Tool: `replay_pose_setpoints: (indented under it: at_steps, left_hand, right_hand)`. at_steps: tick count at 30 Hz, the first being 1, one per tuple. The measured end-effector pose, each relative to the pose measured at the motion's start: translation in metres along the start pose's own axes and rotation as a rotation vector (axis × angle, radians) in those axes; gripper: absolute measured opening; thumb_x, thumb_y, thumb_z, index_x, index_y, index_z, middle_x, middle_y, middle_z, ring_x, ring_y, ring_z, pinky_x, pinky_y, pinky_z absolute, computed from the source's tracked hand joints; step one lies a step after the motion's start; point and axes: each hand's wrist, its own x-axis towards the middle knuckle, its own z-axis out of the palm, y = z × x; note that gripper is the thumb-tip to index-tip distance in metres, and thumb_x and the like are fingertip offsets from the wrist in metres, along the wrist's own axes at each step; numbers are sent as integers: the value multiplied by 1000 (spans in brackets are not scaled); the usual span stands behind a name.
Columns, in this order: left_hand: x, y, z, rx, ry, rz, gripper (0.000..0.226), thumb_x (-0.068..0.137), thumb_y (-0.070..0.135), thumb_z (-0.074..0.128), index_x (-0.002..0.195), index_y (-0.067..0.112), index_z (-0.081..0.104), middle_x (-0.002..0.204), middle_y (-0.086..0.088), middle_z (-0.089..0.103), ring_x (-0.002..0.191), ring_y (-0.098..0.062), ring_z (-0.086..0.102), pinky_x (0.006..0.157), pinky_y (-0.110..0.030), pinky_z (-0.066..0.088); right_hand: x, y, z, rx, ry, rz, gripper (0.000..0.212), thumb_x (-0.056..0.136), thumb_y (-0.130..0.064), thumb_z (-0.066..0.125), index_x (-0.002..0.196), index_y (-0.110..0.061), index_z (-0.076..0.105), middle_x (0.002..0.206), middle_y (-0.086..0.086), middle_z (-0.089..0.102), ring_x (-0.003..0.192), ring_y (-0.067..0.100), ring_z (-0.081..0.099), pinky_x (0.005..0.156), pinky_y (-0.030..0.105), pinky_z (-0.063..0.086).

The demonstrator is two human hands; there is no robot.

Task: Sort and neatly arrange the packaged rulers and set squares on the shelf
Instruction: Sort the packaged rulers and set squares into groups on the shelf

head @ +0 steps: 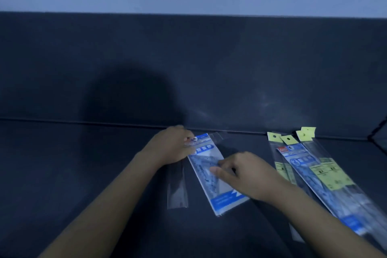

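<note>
The left hand (171,145) has its fingers curled round the top left corner of a blue pack (207,182), gripping it. The right hand (240,172) holds the same pack halfway down its right edge, fingers bent over the edge and thumb on its face. The pack lies flat on the dark shelf (83,174), slanted, with its top near the back panel (188,58) and its bottom towards the person. Just left of it, partly under the left wrist, lies a clear sleeve (177,186); blur hides what it contains. Well apart to the right, a pile (314,174) of overlapping packs with yellow hang tags slants the same way, its tags near the back panel.
</note>
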Motion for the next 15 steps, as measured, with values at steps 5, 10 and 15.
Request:
replay_pose_setpoints:
  at_steps: [5, 10, 15]
  left_hand:
    - [6, 2, 1, -84, -39, -22, 37, 75, 40, 73, 105, 20, 64, 93, 6, 61, 87, -15, 59, 82, -35, 50]
    - [5, 10, 11, -104, -36, -76, 43, 70, 49, 72, 101, 22, 60, 80, 9, 64, 79, -14, 61, 75, -34, 52]
    - [-2, 14, 12, -112, -58, -83, 51, 71, 55, 70, 108, 25, 51, 86, 9, 65, 85, -15, 62, 81, -36, 51]
  right_hand:
    - [-10, 4, -6, -107, 71, 264, 51, 77, -67, 57, 65, -18, 53, 60, -4, 54, 63, 16, 54, 48, 25, 31]
    - [0, -6, 13, -46, 137, 379, 62, 60, -72, 69, 96, -23, 56, 99, -6, 54, 97, 18, 56, 70, 27, 41]
    - [8, -6, 16, 66, 113, 505, 66, 54, -67, 76, 95, -23, 49, 94, -6, 56, 92, 17, 57, 66, 28, 38]
